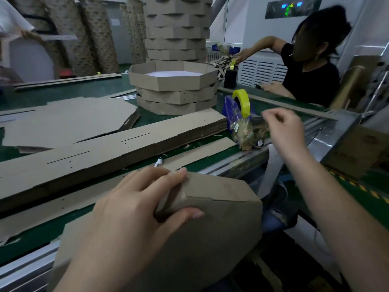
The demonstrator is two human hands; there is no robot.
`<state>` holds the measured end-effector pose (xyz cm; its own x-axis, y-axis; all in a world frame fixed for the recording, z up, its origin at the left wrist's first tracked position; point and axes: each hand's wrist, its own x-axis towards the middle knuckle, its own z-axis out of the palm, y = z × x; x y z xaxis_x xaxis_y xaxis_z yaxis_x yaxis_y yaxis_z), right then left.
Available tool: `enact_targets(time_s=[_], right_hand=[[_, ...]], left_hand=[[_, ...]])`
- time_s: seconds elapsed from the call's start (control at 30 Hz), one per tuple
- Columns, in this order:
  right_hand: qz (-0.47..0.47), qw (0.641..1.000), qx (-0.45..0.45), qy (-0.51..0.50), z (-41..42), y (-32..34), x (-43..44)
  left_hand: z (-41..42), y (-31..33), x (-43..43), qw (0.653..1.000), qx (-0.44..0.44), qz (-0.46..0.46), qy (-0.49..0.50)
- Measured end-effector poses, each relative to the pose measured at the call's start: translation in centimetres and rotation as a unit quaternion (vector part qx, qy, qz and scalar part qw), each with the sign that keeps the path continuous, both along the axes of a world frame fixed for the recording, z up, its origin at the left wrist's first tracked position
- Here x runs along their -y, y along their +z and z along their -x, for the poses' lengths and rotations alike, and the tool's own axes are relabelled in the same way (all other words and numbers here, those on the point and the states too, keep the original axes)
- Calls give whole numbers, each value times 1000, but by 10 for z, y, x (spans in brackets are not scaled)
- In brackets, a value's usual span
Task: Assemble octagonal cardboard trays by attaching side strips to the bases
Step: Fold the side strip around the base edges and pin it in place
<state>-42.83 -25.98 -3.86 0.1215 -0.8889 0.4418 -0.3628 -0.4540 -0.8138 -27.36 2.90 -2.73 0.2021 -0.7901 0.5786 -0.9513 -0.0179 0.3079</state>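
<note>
I hold a partly built octagonal cardboard tray [221, 220] upside down at the table's near edge. My left hand [134, 209] grips its corner, fingers over the side strip and thumb on the base. My right hand [284, 129] is raised beside the blue tape dispenser [235, 116] with its yellow tape roll [242, 102]; finger and thumb are pinched together, seemingly on a piece of clear tape, though blur hides it. A stack of flat side strips [109, 148] lies across the green table [63, 93]. Flat octagonal bases [63, 121] lie at the left.
Finished trays [174, 89] are stacked mid-table, with a tall column [176, 28] behind. A white earbud [158, 162] lies by the strips. A person in black [311, 74] reaches for a second tape roll [232, 65]. Another person [12, 24] stands far left.
</note>
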Motion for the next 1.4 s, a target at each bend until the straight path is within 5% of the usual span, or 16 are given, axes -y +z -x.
enact_targets(time_s=[0.23, 0.5, 0.8, 1.4], right_hand=[[-254, 965, -60, -8, -19, 17, 78], [-365, 921, 132, 18, -23, 23, 89], [-195, 879, 415, 130, -7, -21, 52], [-127, 923, 352, 83, -14, -30, 52]], left_hand=[[0, 0, 4, 1000, -1, 3, -3], [-2, -3, 4, 1000, 8, 8, -2], [-2, -4, 5, 1000, 9, 8, 12], [-3, -6, 8, 1000, 14, 12, 5]])
